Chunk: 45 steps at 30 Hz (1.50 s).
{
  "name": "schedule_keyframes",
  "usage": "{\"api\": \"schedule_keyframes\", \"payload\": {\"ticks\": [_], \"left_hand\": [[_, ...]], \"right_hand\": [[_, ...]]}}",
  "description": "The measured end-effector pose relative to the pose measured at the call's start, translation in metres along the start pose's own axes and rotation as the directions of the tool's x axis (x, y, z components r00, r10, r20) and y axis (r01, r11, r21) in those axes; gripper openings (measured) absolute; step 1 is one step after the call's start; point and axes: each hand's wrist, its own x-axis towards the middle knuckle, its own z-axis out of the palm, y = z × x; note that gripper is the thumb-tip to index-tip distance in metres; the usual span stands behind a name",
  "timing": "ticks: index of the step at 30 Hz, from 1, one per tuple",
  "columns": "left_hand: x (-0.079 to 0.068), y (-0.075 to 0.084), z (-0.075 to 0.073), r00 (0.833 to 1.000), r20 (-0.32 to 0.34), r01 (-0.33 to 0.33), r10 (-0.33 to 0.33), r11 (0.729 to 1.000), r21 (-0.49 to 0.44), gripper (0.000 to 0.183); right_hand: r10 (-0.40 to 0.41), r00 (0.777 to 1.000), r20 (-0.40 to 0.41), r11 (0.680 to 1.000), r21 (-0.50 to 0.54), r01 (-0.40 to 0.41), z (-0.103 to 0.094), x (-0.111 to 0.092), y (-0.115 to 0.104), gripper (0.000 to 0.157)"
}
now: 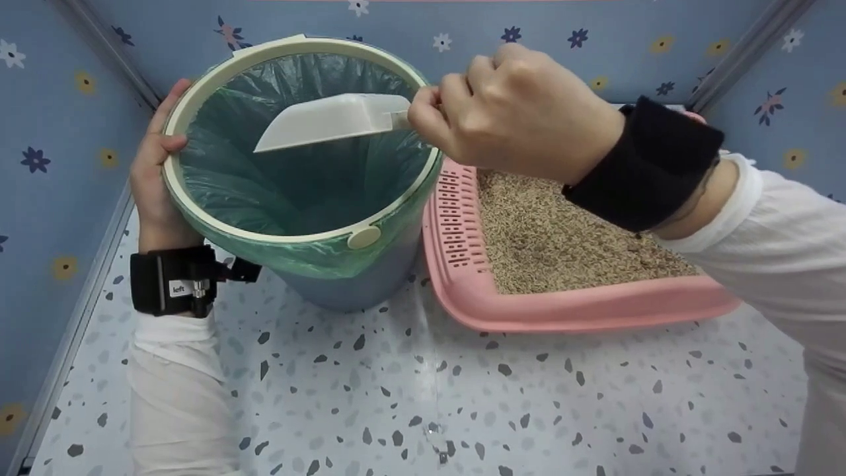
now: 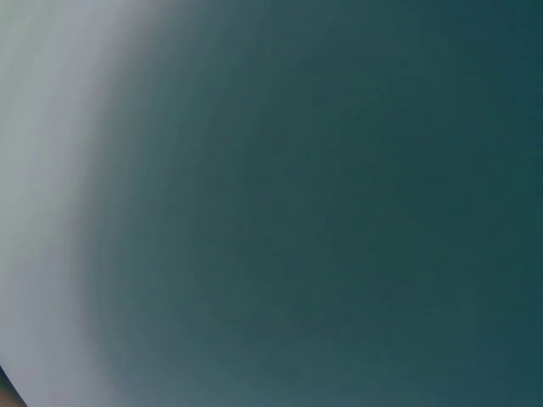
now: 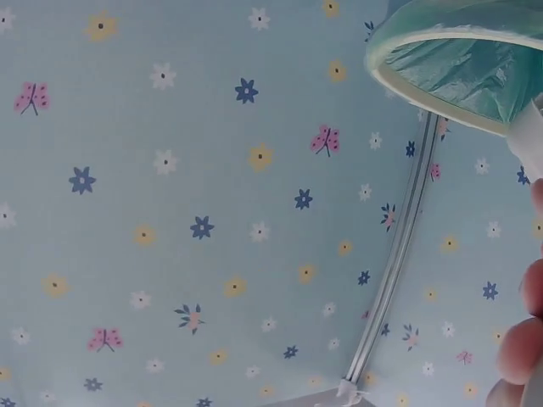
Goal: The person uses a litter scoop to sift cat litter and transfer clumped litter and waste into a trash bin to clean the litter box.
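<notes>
My right hand (image 1: pixel 515 112) grips the handle of a white litter scoop (image 1: pixel 337 119), held tilted over the mouth of a trash bin (image 1: pixel 357 294). The scoop's blade points left and its inside is hidden. A green plastic bag (image 1: pixel 225 192) lines the bin and folds out over its side below the cream rim ring (image 1: pixel 297 237). On the bin's left side, my left hand (image 1: pixel 157 185) holds it, thumb at the rim and fingers along the outside. In the right wrist view, fingertips (image 3: pixel 519 352) and part of the scoop show at the right edge. The left wrist view is a teal blur.
A pink litter box (image 1: pixel 581 311) with tan litter (image 1: pixel 562 238) stands right of the bin, its slotted edge (image 1: pixel 454 218) close beside it. Flowered wall panels (image 1: pixel 59 198) enclose the back and sides. The floor (image 1: pixel 370 396) is white with grey speckles.
</notes>
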Motion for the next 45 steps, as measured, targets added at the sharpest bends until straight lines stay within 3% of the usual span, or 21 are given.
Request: {"api": "schedule_keyframes", "payload": {"ticks": [8, 14, 20, 25, 31, 35, 45], "left_hand": [[0.000, 0.002, -0.002, 1.000, -0.012, 0.006, -0.006, 0.999, 0.040, 0.060], [-0.001, 0.002, -0.003, 1.000, -0.012, 0.013, -0.013, 1.000, 0.018, 0.058], [-0.002, 0.002, -0.003, 1.000, -0.009, 0.018, -0.017, 1.000, 0.011, 0.058], [-0.002, 0.002, -0.003, 1.000, -0.004, 0.015, -0.015, 1.000, 0.003, 0.057], [-0.002, 0.004, -0.004, 1.000, -0.009, 0.018, -0.019, 1.000, -0.007, 0.057], [-0.002, 0.005, -0.004, 1.000, -0.012, 0.019, -0.019, 1.000, -0.010, 0.057], [-0.004, 0.004, -0.002, 1.000, -0.001, 0.009, -0.009, 1.000, -0.023, 0.059]], "right_hand": [[0.090, 0.996, 0.018, 0.990, 0.110, -0.092, 0.002, -0.021, 0.010, 0.029], [0.190, 0.980, -0.054, 0.974, 0.134, -0.182, 0.008, -0.041, 0.021, 0.031], [0.304, 0.950, -0.075, 0.932, 0.228, -0.281, 0.013, -0.067, 0.032, 0.018], [0.359, 0.933, -0.028, 0.901, 0.273, -0.338, 0.016, -0.093, 0.040, 0.023], [0.347, 0.933, 0.092, 0.878, 0.319, -0.358, 0.028, -0.127, 0.045, 0.032], [0.289, 0.937, 0.197, 0.857, 0.383, -0.345, 0.044, -0.152, 0.047, 0.033], [0.179, 0.902, 0.393, 0.765, 0.520, -0.378, 0.090, -0.197, 0.025, 0.025]]}}
